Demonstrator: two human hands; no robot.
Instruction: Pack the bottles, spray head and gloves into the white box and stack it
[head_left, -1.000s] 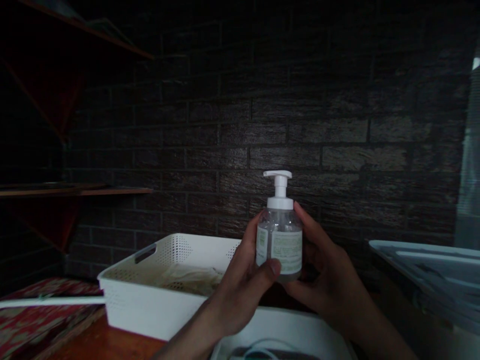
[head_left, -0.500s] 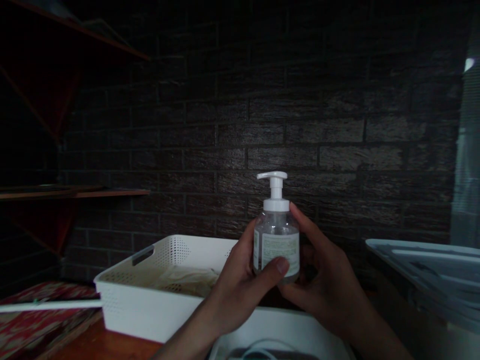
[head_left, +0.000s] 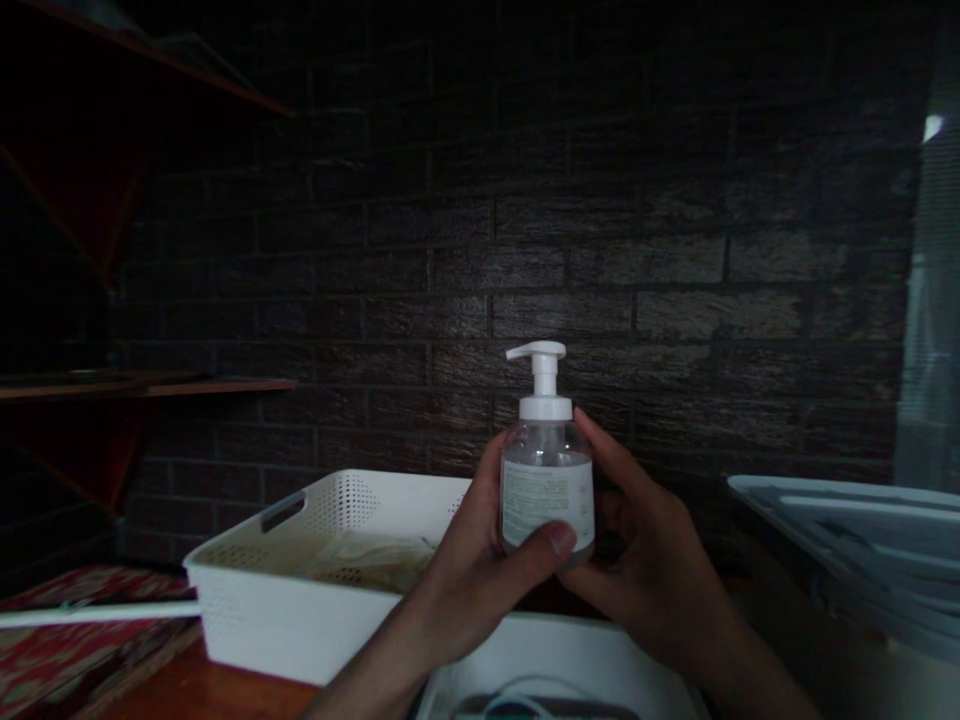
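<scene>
A clear pump bottle (head_left: pixel 546 490) with a white pump top and a pale printed label is held upright in front of the brick wall. My left hand (head_left: pixel 480 560) wraps its left side, the thumb lying across the lower label. On the other side, my right hand (head_left: pixel 649 560) grips it too, with a fingertip near the white collar and the thumb by the base. Liquid shows faintly inside. The back of the bottle and some of my fingers are hidden.
Left of my hands stands a white perforated basket (head_left: pixel 285 625) with pale items inside. Below is a white tray (head_left: pixel 570 645) holding a cable. A lidded clear bin (head_left: pixel 855 530) sits at right. Wooden shelves (head_left: pixel 187 388) jut out at left. A dark brick wall (head_left: pixel 450 260) closes the back.
The bottle has turned in my hands, so its label now faces more fully forward. The view has shifted very slightly; both hands keep their hold.
</scene>
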